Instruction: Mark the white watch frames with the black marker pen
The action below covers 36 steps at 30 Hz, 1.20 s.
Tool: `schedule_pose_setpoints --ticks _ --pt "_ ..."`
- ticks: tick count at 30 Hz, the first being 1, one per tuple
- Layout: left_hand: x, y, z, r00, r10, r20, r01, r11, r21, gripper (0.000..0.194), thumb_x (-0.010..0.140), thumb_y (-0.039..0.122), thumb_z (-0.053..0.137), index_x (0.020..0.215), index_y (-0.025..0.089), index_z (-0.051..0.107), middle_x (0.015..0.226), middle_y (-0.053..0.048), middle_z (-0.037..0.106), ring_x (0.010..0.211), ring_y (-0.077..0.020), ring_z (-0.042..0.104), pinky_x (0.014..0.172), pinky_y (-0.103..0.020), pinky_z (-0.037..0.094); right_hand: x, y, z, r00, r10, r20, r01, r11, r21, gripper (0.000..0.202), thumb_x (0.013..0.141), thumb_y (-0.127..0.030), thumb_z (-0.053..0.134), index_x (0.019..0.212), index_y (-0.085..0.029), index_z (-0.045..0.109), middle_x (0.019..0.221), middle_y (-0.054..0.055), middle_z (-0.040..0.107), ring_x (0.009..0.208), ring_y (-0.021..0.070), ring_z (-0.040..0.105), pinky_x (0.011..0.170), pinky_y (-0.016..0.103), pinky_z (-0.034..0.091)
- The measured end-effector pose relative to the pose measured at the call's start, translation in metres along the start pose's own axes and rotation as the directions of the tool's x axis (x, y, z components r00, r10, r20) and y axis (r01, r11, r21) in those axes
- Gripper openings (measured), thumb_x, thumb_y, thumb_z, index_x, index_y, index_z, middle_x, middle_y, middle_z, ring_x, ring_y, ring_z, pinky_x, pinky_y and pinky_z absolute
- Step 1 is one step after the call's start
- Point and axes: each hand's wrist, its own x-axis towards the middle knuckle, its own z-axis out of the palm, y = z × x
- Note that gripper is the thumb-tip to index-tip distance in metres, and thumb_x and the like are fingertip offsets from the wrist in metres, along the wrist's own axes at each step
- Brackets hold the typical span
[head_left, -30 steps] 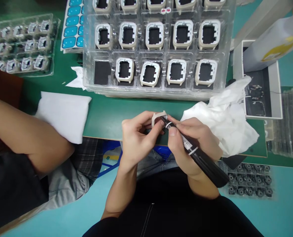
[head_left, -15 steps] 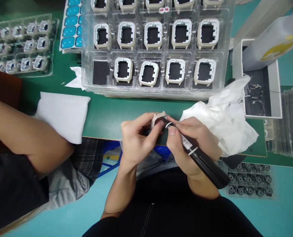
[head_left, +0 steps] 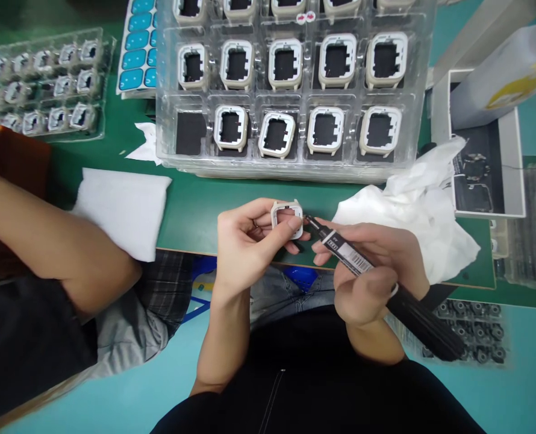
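A small white watch-case frame is held between the thumb and fingers of my left hand, with its opening facing up. In my right hand lies a black pen-shaped tool with a white barcode label. Its dark tip points at the frame's right side, a small distance from it. Beyond my hands stands a clear plastic tray with similar white frames in its compartments; the front left compartment holds no frame.
A folded white cloth lies left, near another person's arm. Crumpled white cloth is at right, beside a white box holding a bottle. More trays stand left and far right.
The frame has turned so its opening shows. My right hand and the black tool have drawn back to the right, and the tip has come away from the frame.
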Motion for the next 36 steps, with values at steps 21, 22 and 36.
schedule_pose_setpoints --ticks 21,22,36 --pt "-0.002 -0.012 0.003 0.971 0.237 -0.031 -0.23 0.962 0.149 0.008 0.093 0.027 0.084 0.097 0.02 0.085 0.081 -0.001 0.081 0.07 -0.0132 0.076 0.068 -0.021 0.065 0.012 0.007 0.015 0.922 -0.388 -0.008 0.377 0.901 -0.213 0.025 0.083 -0.01 0.08 0.102 -0.026 0.073 0.096 0.004 0.081 0.089 0.0278 0.083 0.079 0.042 0.075" --pt "-0.002 -0.012 0.003 0.969 0.247 -0.033 -0.238 0.956 0.17 0.009 0.092 0.028 0.084 0.096 0.02 0.085 0.082 -0.002 0.081 0.07 -0.0136 0.076 0.068 -0.022 0.065 0.012 0.007 0.014 0.923 -0.385 -0.006 0.375 0.902 -0.215 0.026 0.083 -0.01 0.08 0.102 -0.026 0.074 0.096 0.004 0.081 0.09 0.0283 0.083 0.078 0.041 0.074" --pt "-0.003 -0.012 0.003 0.964 0.261 -0.042 -0.241 0.934 0.265 0.017 0.094 0.037 0.082 0.096 0.02 0.085 0.085 -0.004 0.083 0.07 -0.016 0.077 0.065 -0.025 0.065 0.012 0.007 0.012 0.922 -0.387 0.026 0.38 0.886 -0.264 0.027 0.083 -0.01 0.08 0.105 -0.024 0.073 0.103 0.007 0.082 0.094 0.028 0.083 0.075 0.04 0.073"
